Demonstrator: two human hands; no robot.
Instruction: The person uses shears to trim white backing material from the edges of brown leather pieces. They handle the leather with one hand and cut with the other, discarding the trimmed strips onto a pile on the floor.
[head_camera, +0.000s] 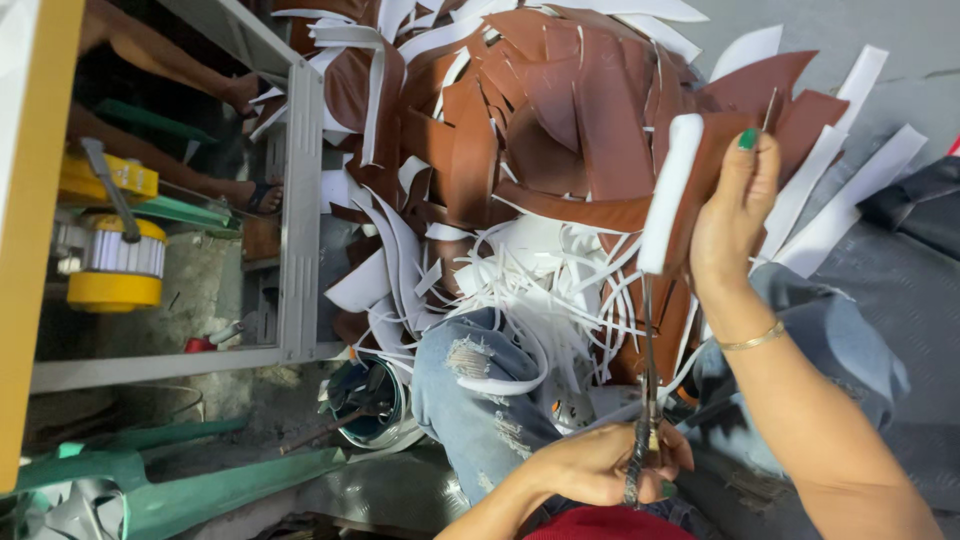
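Observation:
My right hand (735, 220), with green nails and a thin gold bangle, is raised at the right and pinches a brown leather-like piece (712, 150) with a white backing strip (668, 190). Lower down, over my lap, my left hand (600, 465) grips the handles of dark scissors (645, 400). Their blades point up toward the lower end of the white strip. My knees in torn blue jeans (480, 390) sit below the held piece.
A big heap of brown offcuts (540, 110) and white offcuts (520, 260) covers the floor ahead. A grey metal table frame (300, 200) and a yellow machine (110, 260) stand at the left. Another person's sandalled feet (255, 195) rest behind the frame. Green scraps (220, 490) lie at the lower left.

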